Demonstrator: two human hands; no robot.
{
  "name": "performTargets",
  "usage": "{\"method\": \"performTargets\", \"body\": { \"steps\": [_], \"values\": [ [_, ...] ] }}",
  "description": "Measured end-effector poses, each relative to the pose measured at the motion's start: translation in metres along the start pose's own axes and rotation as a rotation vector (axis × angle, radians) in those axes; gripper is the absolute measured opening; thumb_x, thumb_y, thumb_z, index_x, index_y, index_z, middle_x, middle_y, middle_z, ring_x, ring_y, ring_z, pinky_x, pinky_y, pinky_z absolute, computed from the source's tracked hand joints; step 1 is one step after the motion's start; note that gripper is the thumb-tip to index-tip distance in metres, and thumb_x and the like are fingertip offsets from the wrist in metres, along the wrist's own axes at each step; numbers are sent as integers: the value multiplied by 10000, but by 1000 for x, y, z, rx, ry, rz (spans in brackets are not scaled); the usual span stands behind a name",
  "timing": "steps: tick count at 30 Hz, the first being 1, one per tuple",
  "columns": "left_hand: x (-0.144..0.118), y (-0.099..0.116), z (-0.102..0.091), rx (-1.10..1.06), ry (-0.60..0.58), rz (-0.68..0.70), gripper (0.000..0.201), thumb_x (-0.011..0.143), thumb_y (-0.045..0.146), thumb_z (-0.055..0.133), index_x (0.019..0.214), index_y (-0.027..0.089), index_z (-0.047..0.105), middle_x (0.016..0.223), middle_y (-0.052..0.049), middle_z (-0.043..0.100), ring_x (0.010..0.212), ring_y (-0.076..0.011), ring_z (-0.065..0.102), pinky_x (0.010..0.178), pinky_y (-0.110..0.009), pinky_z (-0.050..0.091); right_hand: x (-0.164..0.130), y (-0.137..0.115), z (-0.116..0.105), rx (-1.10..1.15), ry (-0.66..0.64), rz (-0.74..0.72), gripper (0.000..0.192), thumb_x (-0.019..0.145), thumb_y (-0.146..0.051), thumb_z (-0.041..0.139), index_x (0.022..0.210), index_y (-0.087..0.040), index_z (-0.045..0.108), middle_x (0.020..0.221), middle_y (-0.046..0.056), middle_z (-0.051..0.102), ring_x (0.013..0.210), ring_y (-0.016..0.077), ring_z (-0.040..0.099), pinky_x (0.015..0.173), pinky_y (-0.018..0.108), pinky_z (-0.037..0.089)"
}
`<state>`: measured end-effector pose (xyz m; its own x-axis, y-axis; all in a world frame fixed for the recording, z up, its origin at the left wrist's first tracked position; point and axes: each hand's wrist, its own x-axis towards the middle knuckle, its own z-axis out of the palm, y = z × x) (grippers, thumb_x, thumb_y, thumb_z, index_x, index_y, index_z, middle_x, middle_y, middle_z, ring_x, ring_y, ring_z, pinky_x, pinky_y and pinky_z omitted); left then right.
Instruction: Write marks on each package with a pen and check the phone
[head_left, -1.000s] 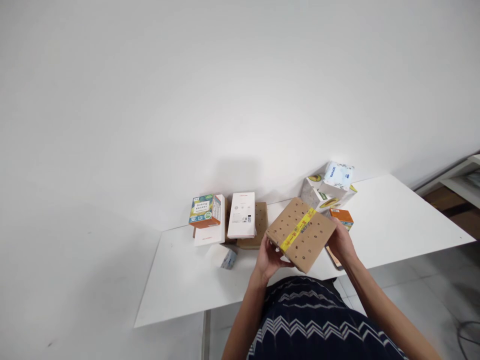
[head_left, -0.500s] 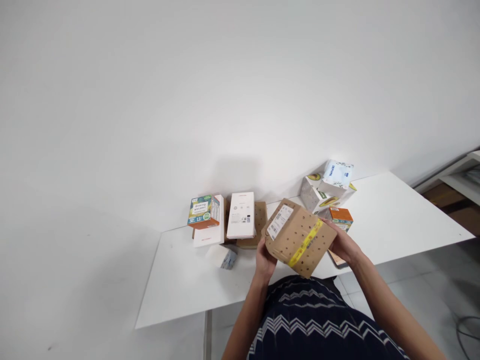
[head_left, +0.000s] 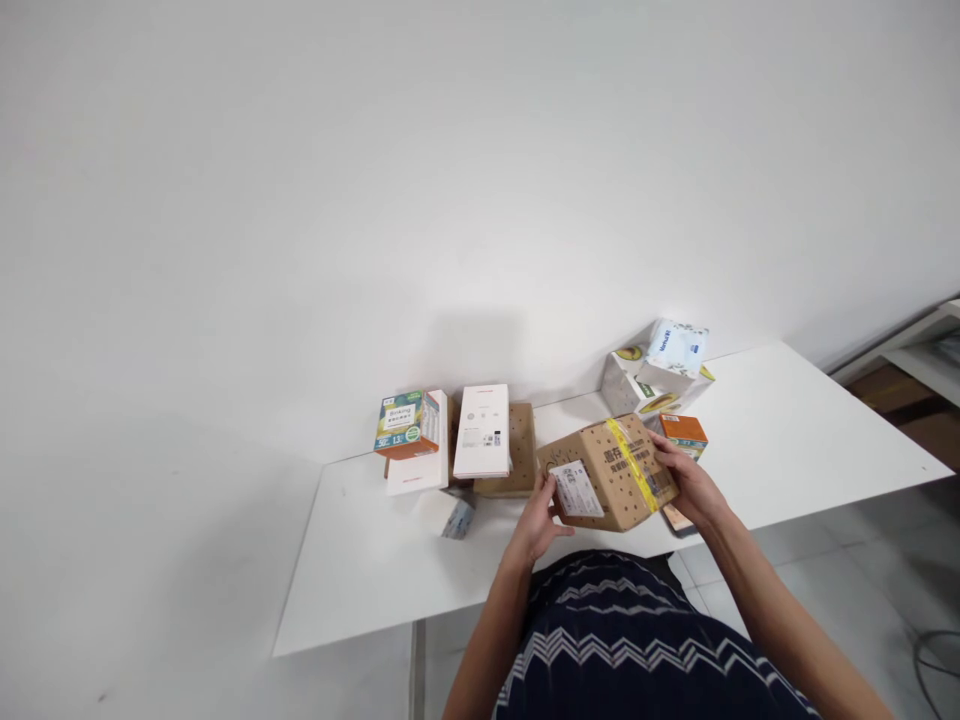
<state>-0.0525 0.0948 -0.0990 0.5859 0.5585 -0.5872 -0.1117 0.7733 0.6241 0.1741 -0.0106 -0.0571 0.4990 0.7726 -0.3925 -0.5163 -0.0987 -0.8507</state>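
Between my two hands, above the front part of the table, is a brown cardboard box (head_left: 615, 462) with dark dots, printed characters, a white label and yellow tape. My left hand (head_left: 538, 520) grips its left end, fingers by the label and thumb low in front. On the right end my right hand (head_left: 686, 478) is closed, its fingers partly hidden by the box. Just beyond that hand stands an orange and teal box (head_left: 683, 430). Under the held box's right end, a flat item (head_left: 679, 518) shows only in part.
On the white table (head_left: 360, 580), a teal and orange box (head_left: 405, 425) and white flat boxes (head_left: 482, 430) rest on brown cardboard at left. A small white pack (head_left: 454, 515) lies before them. Back right, a tissue pack (head_left: 677, 350) sits on an avocado-printed box (head_left: 624, 388).
The cardboard box has been turned in my hands, so its printed characters now show and its label faces me. My left hand has shifted its hold. Things on the table stay put.
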Motion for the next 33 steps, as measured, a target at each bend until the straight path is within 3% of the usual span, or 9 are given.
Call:
{"method": "performTargets", "body": {
  "steps": [3, 6, 9, 13, 17, 21, 26, 33],
  "values": [
    [-2, 4, -6, 62, -83, -71, 605, 760, 537, 693, 1304, 440, 446, 1335, -57, 522, 843, -212, 654, 656, -432, 572, 1, 1, -2, -51, 45, -14, 439, 721, -380, 688, 1152, -297, 670, 1296, -1, 650, 1213, 271, 573, 965, 378, 490],
    [-4, 8, -6, 27, -126, -53, 665, 759, 531, 701, 1341, 458, 387, 1272, -58, 549, 802, -189, 646, 673, -426, 569, 4, 2, -7, -109, 64, -37, 462, 692, -440, 743, 1137, -328, 690, 1315, -16, 637, 1276, 271, 514, 1045, 388, 422],
    [-3, 11, -1, -35, -107, 27, 596, 781, 563, 661, 1316, 414, 445, 1230, -63, 573, 868, -200, 622, 742, -427, 555, 4, 1, -14, -213, 38, -24, 502, 673, -471, 778, 1148, -331, 695, 1333, -2, 624, 1305, 285, 475, 1052, 415, 407],
    [0, 13, 3, -164, -40, 52, 545, 782, 652, 593, 1185, 286, 603, 1245, -94, 581, 1024, -246, 578, 806, -375, 526, -2, -4, -15, -236, -48, 52, 549, 689, -499, 771, 1204, -339, 666, 1321, 32, 630, 1226, 309, 538, 897, 435, 508],
    [4, 13, 2, -224, 2, 20, 574, 745, 702, 587, 1160, 306, 620, 1172, -60, 626, 925, -231, 605, 755, -372, 525, -8, -7, -8, -113, -135, 81, 437, 725, -527, 732, 1108, -318, 713, 1220, 58, 688, 1098, 281, 617, 805, 381, 533],
    [7, 15, 0, -264, -114, -88, 698, 749, 770, 497, 1192, 244, 620, 1122, -113, 663, 993, -305, 620, 843, -469, 501, -7, -5, -3, -128, -181, 41, 359, 770, -568, 667, 909, -250, 758, 1264, 96, 659, 1198, 311, 553, 899, 408, 496],
    [10, 14, 4, -349, -247, -29, 648, 781, 665, 578, 1183, 159, 632, 1207, -147, 660, 1230, -325, 530, 1027, -421, 407, -6, -1, -4, -165, -202, -28, 357, 775, -577, 652, 831, -241, 756, 1333, 96, 615, 1331, 331, 430, 1050, 462, 381],
    [15, 10, 0, -334, -188, -27, 515, 760, 487, 686, 1138, 142, 631, 1079, -130, 712, 1167, -309, 585, 1048, -419, 392, -4, 5, -8, -135, -212, -50, 325, 780, -562, 643, 802, -252, 739, 1326, 65, 624, 1322, 310, 453, 1050, 444, 391]
  ]
}}
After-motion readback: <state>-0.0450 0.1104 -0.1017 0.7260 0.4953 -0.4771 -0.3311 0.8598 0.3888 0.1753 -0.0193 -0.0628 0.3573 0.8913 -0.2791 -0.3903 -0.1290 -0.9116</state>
